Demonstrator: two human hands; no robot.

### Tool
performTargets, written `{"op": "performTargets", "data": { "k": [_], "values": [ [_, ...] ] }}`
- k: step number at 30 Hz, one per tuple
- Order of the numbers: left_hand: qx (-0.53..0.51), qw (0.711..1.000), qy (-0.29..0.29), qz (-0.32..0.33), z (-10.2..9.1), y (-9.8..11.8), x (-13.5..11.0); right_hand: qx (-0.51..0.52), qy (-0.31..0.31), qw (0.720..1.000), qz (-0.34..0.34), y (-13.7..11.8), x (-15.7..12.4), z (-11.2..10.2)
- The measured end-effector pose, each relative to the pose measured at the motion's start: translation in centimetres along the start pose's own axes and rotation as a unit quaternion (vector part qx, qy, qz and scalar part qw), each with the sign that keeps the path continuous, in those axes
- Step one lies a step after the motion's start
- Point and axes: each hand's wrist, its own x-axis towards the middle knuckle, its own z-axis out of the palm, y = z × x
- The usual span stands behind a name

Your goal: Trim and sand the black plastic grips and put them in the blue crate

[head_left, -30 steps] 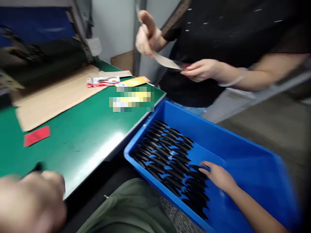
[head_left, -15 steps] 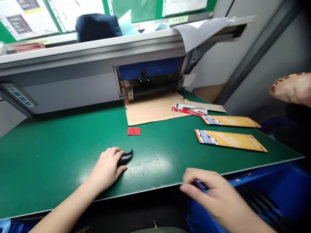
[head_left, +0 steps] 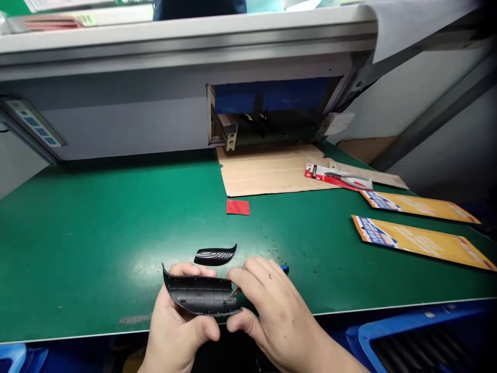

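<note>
In the head view, my left hand is closed round a black curved plastic shell, its hollow, ribbed inside facing me and its pointed end at the left. My right hand grips a blue-handled tool with a thin metal tip, which reaches into the shell's right end. Most of that tool is hidden by my fingers, so its exact kind is unclear. Just beyond the hands, a second black curved piece lies on the green table, grooved side up.
Small dark scraps are scattered right of the middle. A red card lies before a cardboard sheet. Packaged pliers and yellow packets are at the right. Blue bins stand below the front edge.
My left hand has let go of the grooved piece on the table and now holds a hollow shell. My right hand has come in to the shell with the tool. The view has tilted down.
</note>
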Motion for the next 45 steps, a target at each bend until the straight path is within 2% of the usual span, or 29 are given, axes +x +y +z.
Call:
{"op": "performTargets", "data": {
  "k": [6, 9, 13, 19, 21, 23, 25, 26, 27, 29, 31, 32, 33, 34, 35, 36, 38, 40, 41, 42, 43, 45],
  "values": [
    [0.025, 0.999, 0.007, 0.036, -1.0, 0.2, 0.1, -0.085, -0.016, 0.996, -0.012, 0.2, 1.0, 0.3],
    [0.020, 0.999, 0.002, 0.028, -1.4, 0.2, 0.2, -0.111, -0.033, 0.993, -0.023, 0.4, 1.4, 0.4],
    [0.042, 0.999, 0.007, 0.028, -1.3, 0.5, 0.2, -0.131, -0.044, 0.989, -0.052, 0.8, 1.8, 0.5],
    [0.123, 0.988, -0.029, 0.086, -1.0, 1.0, 0.3, -0.136, -0.052, 0.987, -0.066, 1.5, 1.4, 0.7],
    [0.129, 0.986, -0.041, 0.097, -0.8, 0.9, 0.3, -0.082, -0.086, 0.991, -0.057, 1.7, 1.3, 0.5],
    [0.131, 0.984, -0.056, 0.104, -0.6, 0.8, 0.3, 0.035, -0.166, 0.985, -0.031, 2.0, 1.3, -0.2],
    [0.136, 0.982, -0.074, 0.105, -0.6, 0.9, 0.5, 0.165, -0.251, 0.954, 0.018, 2.3, 1.3, -1.4],
    [0.137, 0.982, -0.076, 0.104, -0.6, 1.1, 0.7, 0.218, -0.274, 0.935, 0.048, 2.5, 1.3, -2.1],
    [0.130, 0.984, -0.069, 0.100, -0.7, 1.3, 1.0, 0.259, -0.275, 0.922, 0.078, 2.7, 1.3, -2.8],
    [0.086, 0.993, -0.030, 0.079, -0.8, 2.0, 2.0, 0.307, -0.227, 0.915, 0.126, 3.3, 1.2, -4.1],
    [0.061, 0.997, 0.016, 0.049, -0.8, 2.7, 3.4, 0.282, -0.161, 0.931, 0.166, 3.8, 0.9, -4.8],
    [0.094, 0.995, 0.019, 0.031, -0.7, 2.9, 4.2, 0.243, -0.134, 0.944, 0.179, 4.1, 0.8, -4.8],
    [0.165, 0.986, 0.005, 0.015, -0.5, 3.1, 4.9, 0.197, -0.116, 0.956, 0.186, 4.3, 0.7, -4.7],
    [0.265, 0.964, -0.024, 0.010, -0.3, 3.1, 5.6, 0.157, -0.104, 0.964, 0.187, 4.5, 0.6, -4.5],
    [0.378, 0.924, -0.063, 0.014, -0.1, 2.9, 6.2, 0.128, -0.094, 0.970, 0.183, 4.6, 0.5, -4.2],
    [0.484, 0.868, -0.106, 0.029, 0.1, 2.6, 6.8, 0.111, -0.088, 0.974, 0.177, 4.6, 0.4, -3.9],
    [0.623, 0.760, -0.171, 0.069, 0.4, 1.7, 7.7, 0.098, -0.087, 0.975, 0.178, 4.6, 0.2, -3.4],
    [0.675, 0.701, -0.204, 0.101, 0.7, 1.0, 8.2, 0.092, -0.087, 0.974, 0.185, 4.5, -0.2, -3.2],
    [0.674, 0.700, -0.210, 0.107, 0.7, 0.8, 8.2, 0.091, -0.085, 0.975, 0.184, 4.4, -0.3, -3.1],
    [0.648, 0.726, -0.202, 0.108, 0.8, 0.7, 8.0, 0.091, -0.079, 0.977, 0.178, 4.3, -0.5, -2.9],
    [0.599, 0.773, -0.182, 0.102, 0.8, 0.6, 7.7, 0.089, -0.072, 0.979, 0.169, 4.1, -0.6, -2.8],
    [0.424, 0.895, -0.119, 0.071, 0.9, 0.4, 6.4, 0.079, -0.058, 0.985, 0.143, 3.7, -0.8, -2.4]
  ]
}}
